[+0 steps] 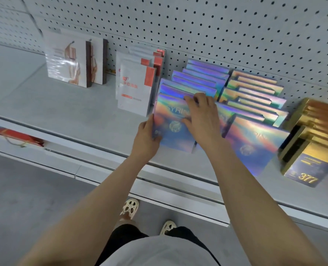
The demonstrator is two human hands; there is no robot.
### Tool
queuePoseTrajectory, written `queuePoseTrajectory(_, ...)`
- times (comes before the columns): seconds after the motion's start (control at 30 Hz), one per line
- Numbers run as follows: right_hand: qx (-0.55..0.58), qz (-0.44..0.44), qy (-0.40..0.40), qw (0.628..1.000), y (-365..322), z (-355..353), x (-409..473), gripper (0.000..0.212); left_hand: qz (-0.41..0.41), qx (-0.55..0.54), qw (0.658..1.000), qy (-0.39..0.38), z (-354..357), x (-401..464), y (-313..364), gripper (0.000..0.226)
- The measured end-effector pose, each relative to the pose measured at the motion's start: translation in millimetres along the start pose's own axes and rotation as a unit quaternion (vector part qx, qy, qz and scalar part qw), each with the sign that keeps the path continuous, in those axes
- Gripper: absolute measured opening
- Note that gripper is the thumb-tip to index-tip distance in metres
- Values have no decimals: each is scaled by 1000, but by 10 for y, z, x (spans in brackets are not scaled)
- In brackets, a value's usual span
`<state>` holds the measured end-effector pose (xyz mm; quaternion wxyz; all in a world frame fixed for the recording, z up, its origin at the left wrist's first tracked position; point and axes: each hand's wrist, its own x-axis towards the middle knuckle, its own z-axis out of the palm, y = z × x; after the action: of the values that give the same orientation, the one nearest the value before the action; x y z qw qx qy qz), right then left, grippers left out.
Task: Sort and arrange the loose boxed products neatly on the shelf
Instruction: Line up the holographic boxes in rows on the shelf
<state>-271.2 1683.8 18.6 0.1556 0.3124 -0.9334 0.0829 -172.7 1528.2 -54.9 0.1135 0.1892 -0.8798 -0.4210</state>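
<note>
Several shiny holographic boxes stand in two rows on the grey shelf (67,112). The front box of the left row (170,129) leans toward me. My left hand (146,137) grips its lower left edge, thumb on the face. My right hand (201,116) lies over its top right part, fingers curled over the top edge and touching the box behind it (178,91). The right row (255,93) runs back to the pegboard, with its front box (255,143) facing me beside my right wrist.
White and red boxes (136,87) stand just left of the holographic rows. Further left are larger white boxes with a brown figure print (71,60). Gold and blue boxes (308,150) crowd the right end. A pegboard wall (216,31) backs the shelf. A red item (15,135) sits below left.
</note>
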Motion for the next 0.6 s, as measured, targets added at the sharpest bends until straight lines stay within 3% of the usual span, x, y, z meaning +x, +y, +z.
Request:
queuePoseTrajectory(0.17,-18,10,-20,1000,-140,-43,54,60,-10,-16,1000,13,-238,-99,-98,55)
queuePoseTrajectory(0.3,7,17,17,1000,-489,-37,64,49,-11,-46,998,49,-656,-202,-268,40)
queuePoseTrajectory(0.47,105,-13,19,994,-1427,326,121,35,-60,-69,990,107,-1531,-418,-861,29)
queuePoseTrajectory(0.6,159,-56,-34,985,-2517,715,226,31,-101,-46,981,157,-2407,-616,-1614,24)
